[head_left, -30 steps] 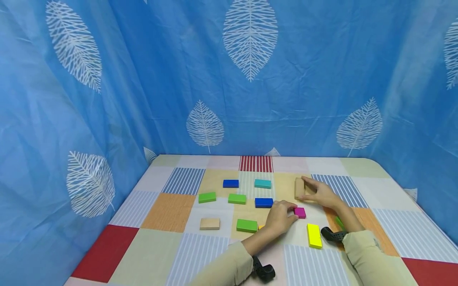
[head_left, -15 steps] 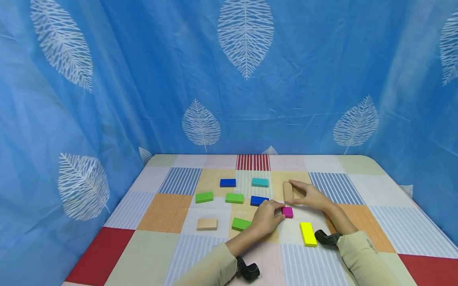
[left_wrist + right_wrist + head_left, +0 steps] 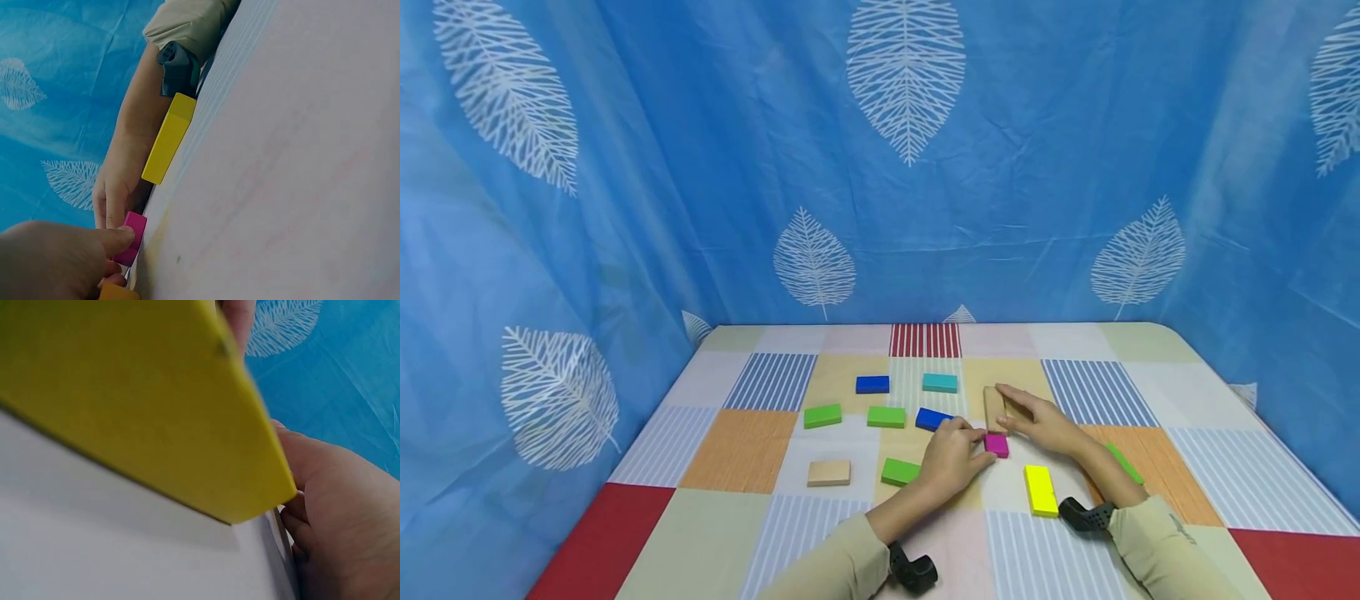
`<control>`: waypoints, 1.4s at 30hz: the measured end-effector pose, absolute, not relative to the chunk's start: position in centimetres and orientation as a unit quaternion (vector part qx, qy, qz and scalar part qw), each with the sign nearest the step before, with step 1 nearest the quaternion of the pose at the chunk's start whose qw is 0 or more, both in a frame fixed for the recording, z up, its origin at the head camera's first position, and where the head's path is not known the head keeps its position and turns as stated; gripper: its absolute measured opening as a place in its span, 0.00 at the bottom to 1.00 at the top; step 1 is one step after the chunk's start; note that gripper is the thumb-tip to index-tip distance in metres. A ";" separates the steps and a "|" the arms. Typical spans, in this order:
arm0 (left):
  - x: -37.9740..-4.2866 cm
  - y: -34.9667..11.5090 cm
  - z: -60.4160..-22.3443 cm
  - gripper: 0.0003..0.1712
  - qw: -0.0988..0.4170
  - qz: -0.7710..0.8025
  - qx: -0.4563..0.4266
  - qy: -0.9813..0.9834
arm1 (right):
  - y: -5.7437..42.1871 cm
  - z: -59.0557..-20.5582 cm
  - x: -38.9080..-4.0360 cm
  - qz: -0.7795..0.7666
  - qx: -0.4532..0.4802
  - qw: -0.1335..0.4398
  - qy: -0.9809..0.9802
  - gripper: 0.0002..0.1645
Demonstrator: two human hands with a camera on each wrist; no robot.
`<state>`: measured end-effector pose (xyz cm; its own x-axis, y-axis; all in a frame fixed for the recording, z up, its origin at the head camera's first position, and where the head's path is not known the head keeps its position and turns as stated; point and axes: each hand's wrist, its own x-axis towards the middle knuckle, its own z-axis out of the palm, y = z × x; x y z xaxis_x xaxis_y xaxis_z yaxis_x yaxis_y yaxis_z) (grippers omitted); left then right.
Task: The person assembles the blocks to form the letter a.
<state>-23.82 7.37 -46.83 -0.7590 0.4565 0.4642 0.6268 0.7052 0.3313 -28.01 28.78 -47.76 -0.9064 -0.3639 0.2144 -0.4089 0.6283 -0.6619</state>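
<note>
In the head view my left hand pinches a small magenta block lying on the patchwork tablecloth. The left wrist view shows the thumb pressed on the near face of this magenta block. My right hand holds a plain wooden block between thumb and fingers, right at its ends. The near end of the wooden block comes right up to the magenta one. A blue block lies slanted beside the left hand, which partly covers it. A yellow block lies near the right wrist.
Green blocks, a dark blue block, a turquoise block and another wooden block are spread to the left. Under the right forearm a green block shows. An orange block sits near the left fingers. A blue curtain surrounds the table.
Both hands have shifted left with their blocks, and the wooden block has come nearer, closing its gap to the magenta one. The blue block beside the left hand has turned aslant.
</note>
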 end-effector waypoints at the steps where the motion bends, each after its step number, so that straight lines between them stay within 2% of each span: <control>1: -23.8 7.3 -46.8 0.20 0.177 -0.241 -0.298 -0.907 | 28.7 -47.7 -28.0 0.375 0.215 0.032 -0.901 0.39; 16: -23.8 7.3 -46.6 0.19 0.174 -0.207 -0.297 -0.916 | 28.3 -47.7 -27.4 0.368 0.221 0.062 -0.901 0.37; 26: -23.9 7.3 -46.7 0.19 0.182 -0.202 -0.299 -0.915 | 28.4 -47.8 -27.5 0.355 0.211 0.033 -0.910 0.39; 33: -24.1 7.4 -46.7 0.19 0.192 -0.190 -0.304 -0.913 | 28.5 -47.9 -27.7 0.353 0.222 0.042 -0.908 0.39; 42: -24.0 7.4 -46.8 0.18 0.200 -0.174 -0.305 -0.915 | 29.0 -47.4 -27.5 0.357 0.250 0.003 -0.900 0.44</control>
